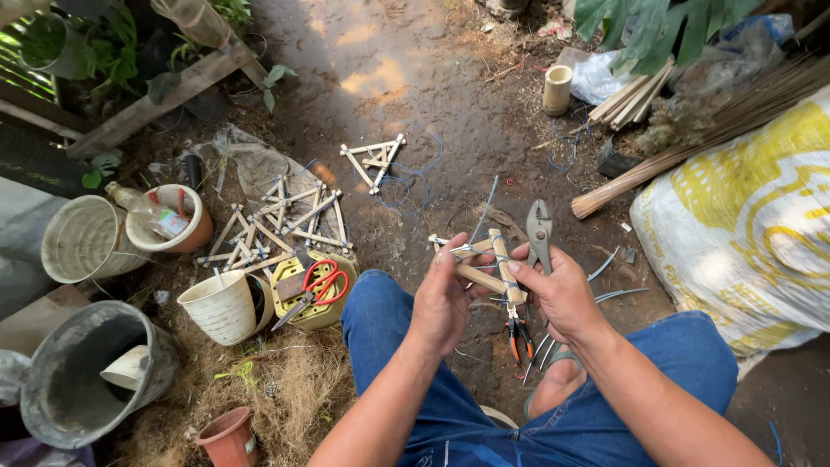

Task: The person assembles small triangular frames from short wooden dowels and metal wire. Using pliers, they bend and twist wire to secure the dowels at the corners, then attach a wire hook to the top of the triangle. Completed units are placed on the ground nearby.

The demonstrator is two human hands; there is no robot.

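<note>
Both hands met above blue-jeaned knees (415,346): left hand (443,298) closed around a pale wire-tied bamboo-stick frame (488,264), long axis slanting up-left; right hand (562,294) gripped it too, seemingly also holding grey slip-joint pliers (539,232) pointing upward.

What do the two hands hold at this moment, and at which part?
Both hands hold one small bamboo stick frame: the left hand at its left end, the right hand at its lower right end. The right hand also grips pliers by the handles.
</note>
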